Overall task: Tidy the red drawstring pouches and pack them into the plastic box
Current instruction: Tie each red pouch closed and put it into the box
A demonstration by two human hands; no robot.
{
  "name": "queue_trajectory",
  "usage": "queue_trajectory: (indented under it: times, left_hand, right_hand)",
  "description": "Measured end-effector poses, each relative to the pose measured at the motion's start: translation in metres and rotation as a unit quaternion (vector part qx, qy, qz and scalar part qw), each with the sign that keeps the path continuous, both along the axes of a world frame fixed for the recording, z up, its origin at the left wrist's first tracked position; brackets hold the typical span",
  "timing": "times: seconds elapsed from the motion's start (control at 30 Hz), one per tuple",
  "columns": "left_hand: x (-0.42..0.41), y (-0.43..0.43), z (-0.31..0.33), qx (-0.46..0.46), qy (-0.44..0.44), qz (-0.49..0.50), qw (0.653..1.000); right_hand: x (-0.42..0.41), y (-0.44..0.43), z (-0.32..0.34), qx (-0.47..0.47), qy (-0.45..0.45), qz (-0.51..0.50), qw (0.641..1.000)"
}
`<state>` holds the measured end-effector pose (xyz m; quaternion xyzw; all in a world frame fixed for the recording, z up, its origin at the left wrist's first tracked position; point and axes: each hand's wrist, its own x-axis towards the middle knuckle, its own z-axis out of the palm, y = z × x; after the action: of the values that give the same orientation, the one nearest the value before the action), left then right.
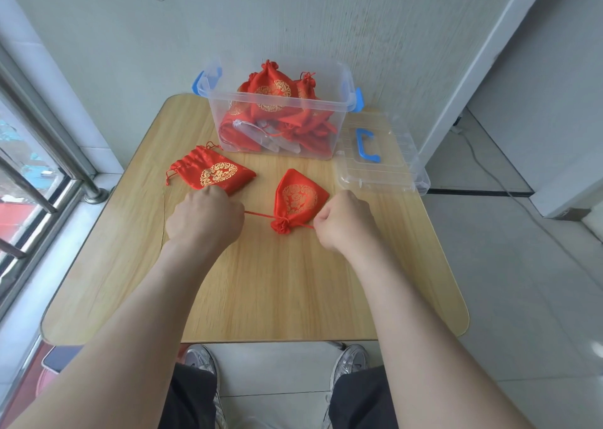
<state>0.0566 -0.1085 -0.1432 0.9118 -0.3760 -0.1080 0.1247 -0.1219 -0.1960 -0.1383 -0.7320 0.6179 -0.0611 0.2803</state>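
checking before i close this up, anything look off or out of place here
Two things. The clear lid lies at the right edge of the table and seems to overhang it. In the plastic box, the top red pouch rises above the rim, so the lid may not close.

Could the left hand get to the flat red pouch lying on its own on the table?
Probably yes. The flat red fabric pouch lies just beyond the left hand with nothing between, but that hand pinches the red cord of the cinched red pouch and must let go first.
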Motion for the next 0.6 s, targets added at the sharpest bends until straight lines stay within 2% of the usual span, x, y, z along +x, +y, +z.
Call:
queue_trajectory:
  times: [0.1, 0.23, 0.37, 0.47, 0.6]
  left_hand:
    - [0.0, -0.001, -0.001, 0.036, -0.014, -0.01, 0.999]
    - [-0.004, -0.001, -0.001, 0.008, -0.038, -0.089, 0.995]
    - [-0.011, -0.002, 0.001, -0.003, -0.003, -0.165, 0.986]
    - [-0.012, -0.002, -0.004, 0.011, 0.025, -0.222, 0.975]
    - [-0.007, -0.003, -0.006, -0.03, 0.01, -0.251, 0.968]
  right_hand:
    - [0.0, 0.004, 0.0, 0.011, 0.024, 0.034, 0.999]
    - [0.001, 0.007, 0.003, 0.04, 0.009, 0.059, 0.997]
    - [0.004, 0.012, 0.009, 0.047, 0.01, 0.063, 0.997]
    - [0.006, 0.016, 0.008, 0.03, 0.014, 0.082, 0.996]
    - [0.007, 0.013, 0.003, -0.019, 0.037, 0.116, 0.992]
